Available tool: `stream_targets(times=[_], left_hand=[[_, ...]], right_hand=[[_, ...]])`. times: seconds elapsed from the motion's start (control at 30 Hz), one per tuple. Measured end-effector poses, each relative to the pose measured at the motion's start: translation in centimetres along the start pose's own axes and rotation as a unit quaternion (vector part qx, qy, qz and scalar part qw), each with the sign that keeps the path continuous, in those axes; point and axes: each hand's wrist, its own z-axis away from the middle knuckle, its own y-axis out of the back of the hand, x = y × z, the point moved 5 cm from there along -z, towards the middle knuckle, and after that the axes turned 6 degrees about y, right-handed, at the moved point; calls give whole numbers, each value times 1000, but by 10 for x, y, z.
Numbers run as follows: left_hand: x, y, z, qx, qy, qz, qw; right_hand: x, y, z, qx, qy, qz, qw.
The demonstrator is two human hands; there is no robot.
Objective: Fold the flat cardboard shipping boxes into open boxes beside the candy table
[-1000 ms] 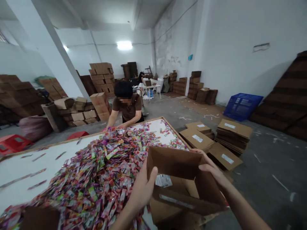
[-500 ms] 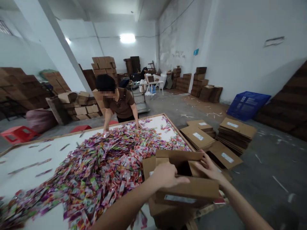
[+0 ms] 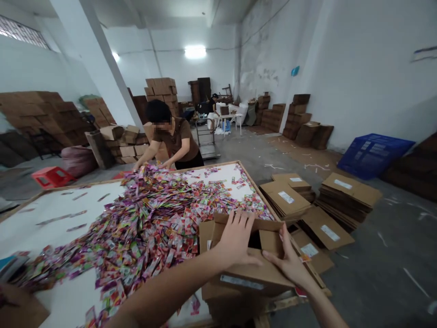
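Brown cardboard is what you have in both hands: one open-topped carton (image 3: 254, 269) at the near right corner of the table (image 3: 53, 190). Your left hand (image 3: 235, 241) is spread wide, fingers fanned over the far edge and thumb on the near side, probably to steady the top. Your right hand (image 3: 292, 262) is closed narrow around the right end, thumb apart from fingers, seemingly bracing against the left. One white label (image 3: 242, 282) shows on the carton's near side; how deep its inside goes is too dark to tell.

Left of it, small glossy packets (image 3: 150, 232) lie heaped, far too many to count; the table's raised wooden rim likely stops them sliding off. To your right sit flattened cartons (image 3: 348, 191) with five labelled tops in view, perhaps laid flat to save room.

Across the table one co-worker (image 3: 177, 141) leans in, two hands at the heap's far edge. Beyond are one plum-coloured sack (image 3: 78, 160), one whole red stool (image 3: 51, 176), one blue crate (image 3: 375, 155) and one platform trolley (image 3: 208, 148). Farthest back, a second person (image 3: 213, 107) is by one white table (image 3: 232, 117), under two lit lamps (image 3: 195, 51).
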Motion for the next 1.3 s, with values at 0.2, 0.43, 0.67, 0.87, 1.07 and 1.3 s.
stream_targets(times=[0.2, 0.43, 0.67, 0.87, 1.07, 1.3], left_hand=[[-1, -62, 66, -92, 9, 20, 996], [-7, -52, 45, -96, 3, 45, 994], [2, -62, 51, -155, 4, 12, 988], [5, -64, 46, -183, -5, -10, 983], [-10, -22, -2, -168, -57, -60, 982], [-11, -36, 2, -171, -60, 26, 983]], right_hand=[[-14, -3, 11, 32, 58, 27, 997], [-40, -19, 23, -234, 161, 372, 884], [-24, -27, 32, -232, 178, 448, 845], [-30, -30, 27, -276, 133, 451, 838], [-64, -24, -12, -308, 97, 430, 843], [-45, -10, 10, -299, 120, 394, 861]])
